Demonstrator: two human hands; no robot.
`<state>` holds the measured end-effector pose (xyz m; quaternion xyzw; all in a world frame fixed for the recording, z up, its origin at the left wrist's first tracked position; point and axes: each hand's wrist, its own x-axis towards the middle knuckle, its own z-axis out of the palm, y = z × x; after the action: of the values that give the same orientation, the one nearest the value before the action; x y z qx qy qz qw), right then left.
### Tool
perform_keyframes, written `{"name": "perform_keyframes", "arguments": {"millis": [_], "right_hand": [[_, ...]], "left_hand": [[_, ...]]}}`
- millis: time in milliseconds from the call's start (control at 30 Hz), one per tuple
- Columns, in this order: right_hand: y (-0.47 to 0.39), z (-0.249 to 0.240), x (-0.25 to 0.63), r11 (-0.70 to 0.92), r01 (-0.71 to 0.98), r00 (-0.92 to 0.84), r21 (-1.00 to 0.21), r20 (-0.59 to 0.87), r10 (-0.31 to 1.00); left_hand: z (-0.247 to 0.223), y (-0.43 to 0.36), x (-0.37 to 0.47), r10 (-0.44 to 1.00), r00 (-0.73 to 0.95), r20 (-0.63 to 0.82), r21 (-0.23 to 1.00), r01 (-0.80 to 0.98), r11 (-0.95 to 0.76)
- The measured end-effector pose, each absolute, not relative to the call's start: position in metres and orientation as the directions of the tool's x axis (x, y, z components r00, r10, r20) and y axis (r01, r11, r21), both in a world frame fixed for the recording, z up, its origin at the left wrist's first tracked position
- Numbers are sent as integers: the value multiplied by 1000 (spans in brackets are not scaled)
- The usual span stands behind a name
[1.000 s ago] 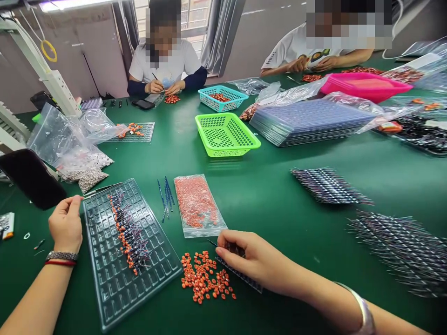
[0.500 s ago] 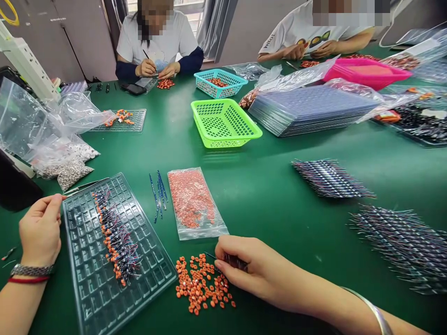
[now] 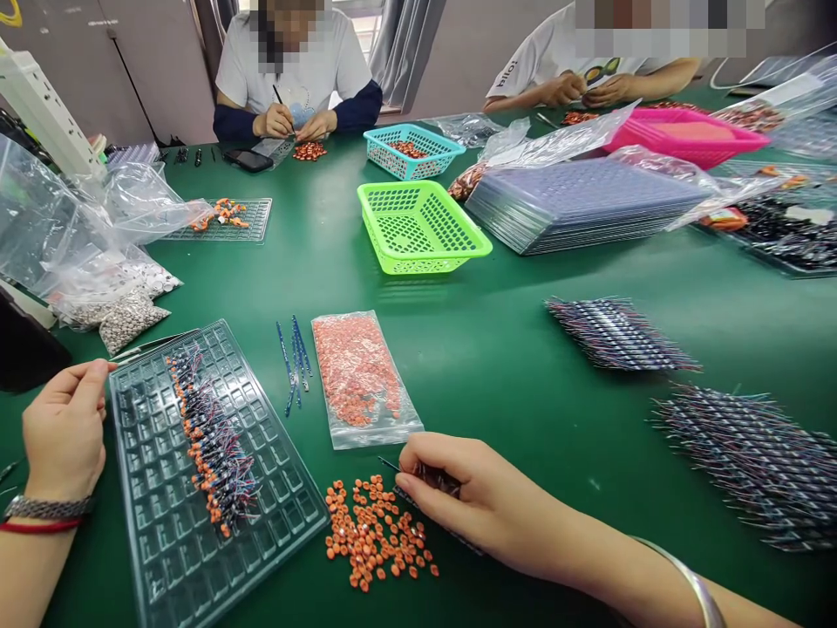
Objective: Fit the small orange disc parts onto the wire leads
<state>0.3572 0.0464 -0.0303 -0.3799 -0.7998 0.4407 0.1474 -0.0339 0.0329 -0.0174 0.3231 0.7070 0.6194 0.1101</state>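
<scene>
My left hand [image 3: 65,432] is closed at the upper left corner of the clear compartment tray [image 3: 153,523], its finger and thumb pinched on tweezers [image 3: 153,344] that lie along the tray's back edge. A row of small wired parts with orange caps [image 3: 213,445] lies on the tray. My right hand [image 3: 471,501] is closed round a thin dark wired strip [image 3: 388,463], whose tip sticks out past the fingers; most of it is hidden. Just left of that hand, loose orange caps [image 3: 372,536] are spread on the green table.
A bag of orange pieces [image 3: 357,366] and several blue strips [image 3: 294,362] lie beyond the caps. Green basket [image 3: 425,262], stacked clear trays [image 3: 575,209] and wired strip bundles [image 3: 621,336] [image 3: 745,462] stand farther off. Two people sit opposite.
The view has shifted slightly, so the tray and left hand appear farther left. More of the dark strip shows below my right hand. Both hands keep their closed grips.
</scene>
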Motion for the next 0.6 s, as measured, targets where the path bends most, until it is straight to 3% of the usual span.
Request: {"name": "perform_keyframes", "arguments": {"millis": [600], "right_hand": [[44,-31,359,345,463,-681,-816,-79,728]], "left_hand": [[-19,33,-34,590,-766,256,940,340,34]]}}
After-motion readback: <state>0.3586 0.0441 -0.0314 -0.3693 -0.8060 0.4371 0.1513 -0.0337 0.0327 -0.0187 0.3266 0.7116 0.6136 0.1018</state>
